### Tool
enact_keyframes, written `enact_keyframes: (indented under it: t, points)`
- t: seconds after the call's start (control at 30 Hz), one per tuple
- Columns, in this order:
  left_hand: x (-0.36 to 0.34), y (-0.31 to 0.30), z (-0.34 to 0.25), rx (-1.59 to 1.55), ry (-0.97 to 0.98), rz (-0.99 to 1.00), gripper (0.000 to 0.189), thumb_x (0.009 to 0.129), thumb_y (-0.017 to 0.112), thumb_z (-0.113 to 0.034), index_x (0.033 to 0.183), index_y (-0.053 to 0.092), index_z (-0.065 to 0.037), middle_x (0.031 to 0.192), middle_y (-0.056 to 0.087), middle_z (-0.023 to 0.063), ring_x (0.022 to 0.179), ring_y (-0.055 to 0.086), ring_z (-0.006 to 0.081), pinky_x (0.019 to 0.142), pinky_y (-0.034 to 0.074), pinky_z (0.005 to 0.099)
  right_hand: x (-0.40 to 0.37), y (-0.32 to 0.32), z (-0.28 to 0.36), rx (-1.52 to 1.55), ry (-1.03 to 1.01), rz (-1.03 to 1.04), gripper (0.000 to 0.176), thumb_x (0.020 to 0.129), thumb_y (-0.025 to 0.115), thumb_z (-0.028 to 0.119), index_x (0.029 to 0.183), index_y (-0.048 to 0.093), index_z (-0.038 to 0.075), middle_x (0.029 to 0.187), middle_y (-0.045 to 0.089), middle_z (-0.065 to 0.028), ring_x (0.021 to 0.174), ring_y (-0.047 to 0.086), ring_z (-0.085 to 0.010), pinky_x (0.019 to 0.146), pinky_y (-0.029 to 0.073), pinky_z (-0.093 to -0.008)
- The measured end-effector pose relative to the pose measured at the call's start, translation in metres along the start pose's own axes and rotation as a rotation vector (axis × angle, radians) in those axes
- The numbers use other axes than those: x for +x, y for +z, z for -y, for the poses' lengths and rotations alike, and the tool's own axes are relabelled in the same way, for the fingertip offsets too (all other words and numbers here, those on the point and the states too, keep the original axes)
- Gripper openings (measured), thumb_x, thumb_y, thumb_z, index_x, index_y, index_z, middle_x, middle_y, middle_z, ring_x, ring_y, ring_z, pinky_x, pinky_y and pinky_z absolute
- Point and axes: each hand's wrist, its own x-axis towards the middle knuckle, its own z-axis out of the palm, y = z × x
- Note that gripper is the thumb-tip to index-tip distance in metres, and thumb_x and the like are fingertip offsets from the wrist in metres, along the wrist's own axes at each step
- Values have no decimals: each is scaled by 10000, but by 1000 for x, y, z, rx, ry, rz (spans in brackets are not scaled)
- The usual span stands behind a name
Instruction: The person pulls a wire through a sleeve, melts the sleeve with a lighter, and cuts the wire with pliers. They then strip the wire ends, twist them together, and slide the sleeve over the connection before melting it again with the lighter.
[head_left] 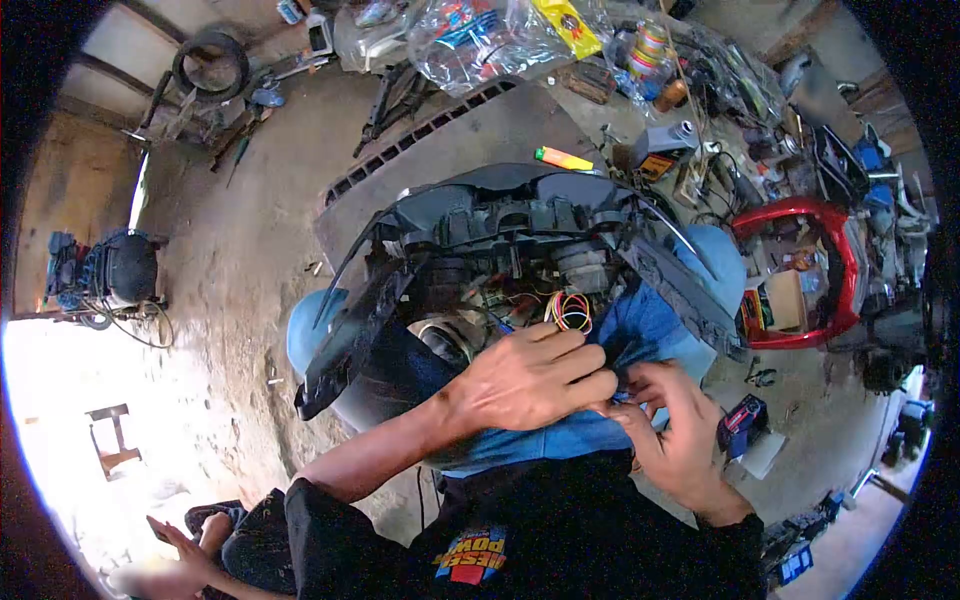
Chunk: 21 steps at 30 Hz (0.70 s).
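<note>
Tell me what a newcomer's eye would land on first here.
Probably the glossy red frame at the right, vivid against the grey floor. Next, likely the big dark plastic housing in the middle, then the loop of coloured wires just beyond the person's left hand.

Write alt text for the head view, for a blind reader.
A seated person's left hand and right hand meet above blue jeans, beside a black plastic housing with looped coloured wires. A red frame lies among clutter at right.
</note>
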Motion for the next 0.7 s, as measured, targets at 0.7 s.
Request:
enact_keyframes:
  t: [0.7]
  points:
    - [-6, 2, 1, 157, 72, 83, 298, 840, 736, -385, 830, 543, -158, 799, 476, -2, 756, 539, 172, 686, 421, 327, 0, -23, -18, 138, 24, 116, 163, 972, 670, 87, 868, 650, -37, 698, 592, -118, 586, 588, -219, 556, 439, -335]
